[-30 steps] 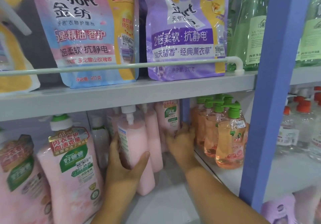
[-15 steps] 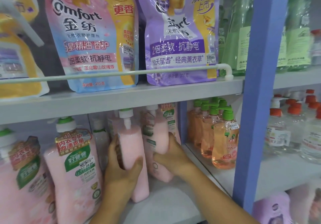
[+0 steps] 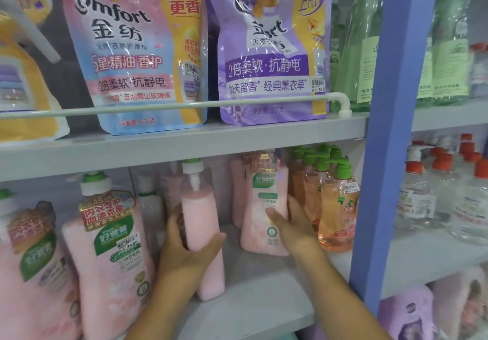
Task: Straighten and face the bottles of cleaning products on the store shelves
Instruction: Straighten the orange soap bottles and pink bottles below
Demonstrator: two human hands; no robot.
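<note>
Two bare hands reach into the lower level of a grey store shelf [image 3: 184, 149] stocked with cleaning products. The left hand [image 3: 184, 250] grips a tall pink pump bottle [image 3: 200, 223], fingers wrapped behind its body and thumb curled across the front; the bottle stands upright near the shelf's front edge, turned so no label shows. The right hand [image 3: 293, 226] holds a second pink bottle [image 3: 264, 207] just to the right of the first, thumb pressed on its front label and fingers curled round its right side. This bottle stands upright farther back, its green and white label facing out. Between the two hands lies a bare strip of shelf floor. Left of the left hand stands a larger pink detergent bottle [image 3: 111, 247] with a white and green cap and a price sticker, label facing forward, and another like it sits at the far left edge. Just right of the right hand is a cluster of orange bottles [image 3: 335, 215] with green pump tops, the front one almost touching the fingers. Above both hands, on the upper level behind a white rail [image 3: 184, 106], stand a pink and blue refill pouch [image 3: 132, 57] and a purple refill pouch [image 3: 266, 57]. A blue upright post [image 3: 390, 128] rises right of the right hand, with clear bottles [image 3: 422, 200] capped in red beyond it.
</note>
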